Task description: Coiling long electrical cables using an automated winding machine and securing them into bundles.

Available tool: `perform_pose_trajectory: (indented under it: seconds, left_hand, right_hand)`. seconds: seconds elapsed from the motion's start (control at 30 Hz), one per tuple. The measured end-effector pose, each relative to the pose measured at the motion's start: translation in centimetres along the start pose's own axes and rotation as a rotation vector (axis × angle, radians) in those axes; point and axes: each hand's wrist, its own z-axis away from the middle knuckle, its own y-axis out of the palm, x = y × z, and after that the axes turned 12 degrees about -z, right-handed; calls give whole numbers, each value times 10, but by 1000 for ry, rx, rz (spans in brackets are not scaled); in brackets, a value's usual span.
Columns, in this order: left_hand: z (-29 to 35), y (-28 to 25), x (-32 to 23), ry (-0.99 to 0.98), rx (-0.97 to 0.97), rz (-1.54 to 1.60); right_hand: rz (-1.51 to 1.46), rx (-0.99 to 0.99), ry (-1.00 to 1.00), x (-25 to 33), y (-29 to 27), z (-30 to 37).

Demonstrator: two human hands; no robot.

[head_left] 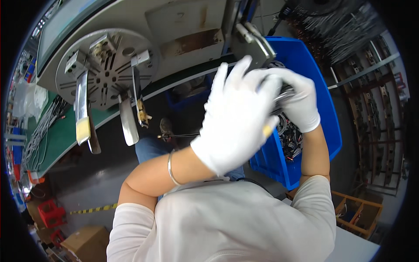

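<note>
Both my hands wear white gloves and meet over the right side, in front of my chest. My right hand is closed around a small dark coiled cable, its fingers bent over the top of it. My left hand comes up against the coil's left side, with thumb and forefinger around it and the other fingers stretched upward. Its glove has a yellow patch near the thumb. Motion smears the fingertips, and the gloves hide most of the coil. Below and behind my right hand stands a blue bin holding several coiled cables.
At the left, a round slotted metal disc on a machine carries long metal arms jutting toward me. Grey cables lie on a green bench. Racks stand at the right; a wooden tray sits lower right.
</note>
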Motion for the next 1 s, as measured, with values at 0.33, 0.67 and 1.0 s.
perform_pose_trajectory:
  seconds: [0.33, 0.67, 1.0]
  left_hand:
    - [21, 42, -42, -167, 476, 861]
    - [-33, 69, -16, -787, 49, 1428]
    - [-88, 92, 47, -814, 40, 1168]
  right_hand:
    - [-938, -529, 246, -24, -74, 1]
    - [-991, -760, 204, -3, 11, -53]
    - [-437, -639, 227, -63, 4, -114]
